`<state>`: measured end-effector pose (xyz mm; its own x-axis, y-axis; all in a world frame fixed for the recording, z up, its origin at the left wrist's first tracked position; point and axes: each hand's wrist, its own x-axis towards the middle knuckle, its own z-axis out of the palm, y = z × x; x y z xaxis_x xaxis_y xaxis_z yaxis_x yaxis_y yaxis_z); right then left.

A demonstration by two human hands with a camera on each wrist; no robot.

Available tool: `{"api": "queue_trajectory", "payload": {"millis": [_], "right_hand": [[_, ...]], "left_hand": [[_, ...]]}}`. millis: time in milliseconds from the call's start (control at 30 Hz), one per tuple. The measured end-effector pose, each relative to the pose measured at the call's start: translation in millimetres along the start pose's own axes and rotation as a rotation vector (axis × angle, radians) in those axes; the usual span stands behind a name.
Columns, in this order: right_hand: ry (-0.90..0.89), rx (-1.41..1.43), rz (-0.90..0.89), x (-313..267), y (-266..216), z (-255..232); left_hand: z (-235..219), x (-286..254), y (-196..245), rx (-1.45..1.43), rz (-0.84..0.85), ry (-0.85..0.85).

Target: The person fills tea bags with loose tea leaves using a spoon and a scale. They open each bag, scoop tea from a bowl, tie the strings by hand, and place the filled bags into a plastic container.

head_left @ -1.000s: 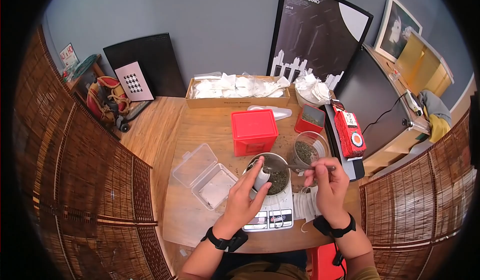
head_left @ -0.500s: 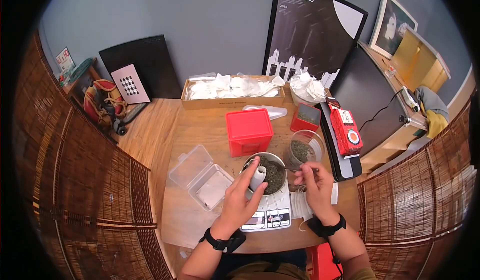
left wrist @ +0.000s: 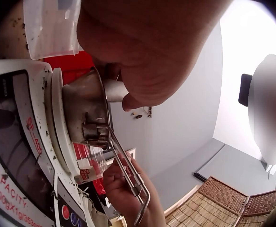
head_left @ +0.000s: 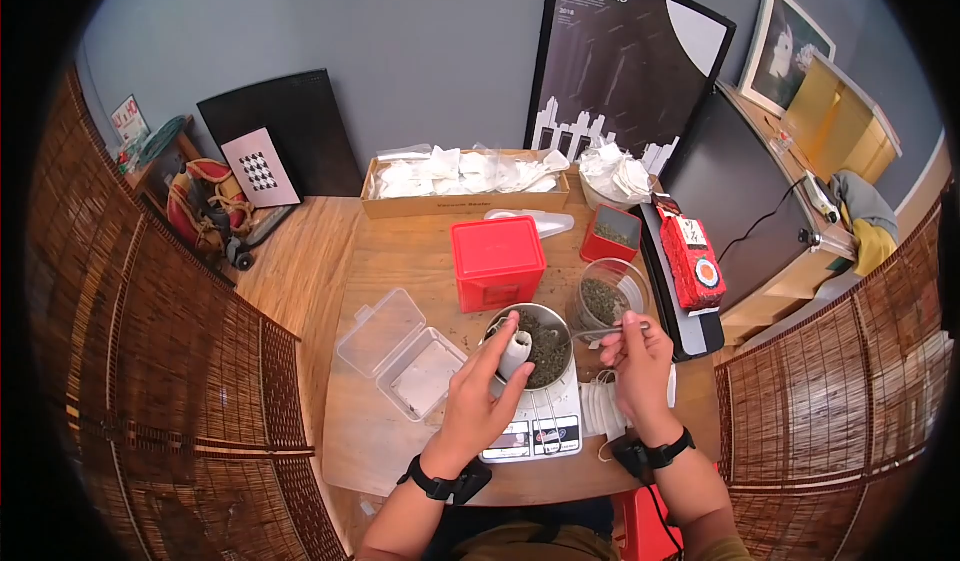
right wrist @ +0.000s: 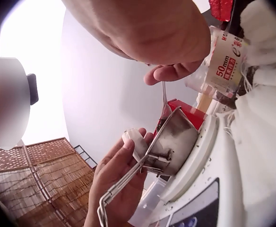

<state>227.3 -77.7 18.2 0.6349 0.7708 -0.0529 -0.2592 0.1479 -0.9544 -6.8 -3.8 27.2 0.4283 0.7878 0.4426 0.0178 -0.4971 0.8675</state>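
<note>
My left hand (head_left: pixel 478 401) holds a small white tea bag (head_left: pixel 516 354) upright between thumb and fingers, its mouth open, at the left side of a metal cup (left wrist: pixel 85 106). Dried leaves (head_left: pixel 548 353) fill much of that cup, whose folding wire handle (left wrist: pixel 128 177) points toward me. The cup stands on a white kitchen scale (head_left: pixel 566 409). To the right, my right hand (head_left: pixel 645 373) pinches the handle of a spoon (right wrist: pixel 165 98). Dark leaf bits show by the spoon's head, which overlaps the cup's rim in the right wrist view.
Behind my right hand stands a clear tub (head_left: pixel 638 283) of leaves. White bags (head_left: pixel 602 411) lie right of the scale, an open plastic case (head_left: pixel 420 373) left. A red canister (head_left: pixel 498 256), small red container (head_left: pixel 612 251), red packet (head_left: pixel 693 271) and cardboard box (head_left: pixel 470 206) stand farther back.
The spoon has moved right from the tea bag's mouth, and my right hand has turned with its fingertips higher. My left hand keeps holding the bag at the cup.
</note>
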Motion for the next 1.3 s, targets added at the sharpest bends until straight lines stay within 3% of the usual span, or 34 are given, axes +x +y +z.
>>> {"api": "queue_trajectory", "payload": {"millis": [333, 533, 700, 1133, 1200, 1300], "right_hand": [[-0.033, 0.05, -0.079, 2, -43, 24], [-0.131, -0.067, -0.113, -4, -54, 34], [-0.229, -0.234, -0.315, -13, -60, 37], [-0.35, -0.376, -0.545, -38, -60, 33], [-0.328, -0.411, -0.668, -36, -55, 29], [-0.272, -0.44, -0.539, -26, -52, 23]], "left_hand": [[-1, 1, 1, 0.02, 0.008, -0.005], [-1, 2, -3, 0.078, 0.089, -0.01], [0, 1, -4, 0.065, 0.082, -0.015], [-2, 2, 1, 0.041, 0.039, -0.017], [-2, 1, 1, 0.035, 0.041, -0.014], [0, 1, -2, 0.065, 0.083, -0.003]]}}
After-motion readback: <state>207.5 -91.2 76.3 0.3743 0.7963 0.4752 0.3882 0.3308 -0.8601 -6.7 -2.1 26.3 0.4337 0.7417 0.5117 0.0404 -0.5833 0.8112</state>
